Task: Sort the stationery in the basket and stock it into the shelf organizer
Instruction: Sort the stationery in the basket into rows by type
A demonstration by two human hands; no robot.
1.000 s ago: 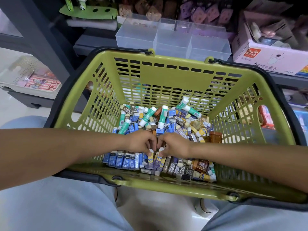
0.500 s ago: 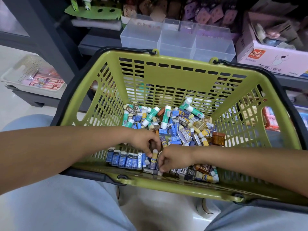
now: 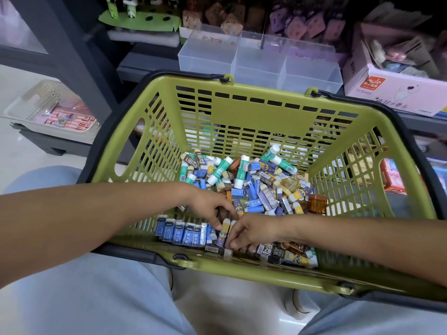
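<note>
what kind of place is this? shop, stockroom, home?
Most likely a stationery shop aisle. A green shopping basket holds loose erasers and glue sticks, and the shelf behind carries a clear organizer and a printed retail box of goods.

Stationery shop: stocked shelves [image 3: 266, 20], shopping basket [image 3: 242, 112]

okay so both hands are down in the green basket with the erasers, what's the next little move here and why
Probably stand the purple-and-yellow eraser, pinched between the left hand and right hand, upright against the end of the row of blue erasers at the basket's near wall. That row is already lined up; the rest is a loose pile.
</note>
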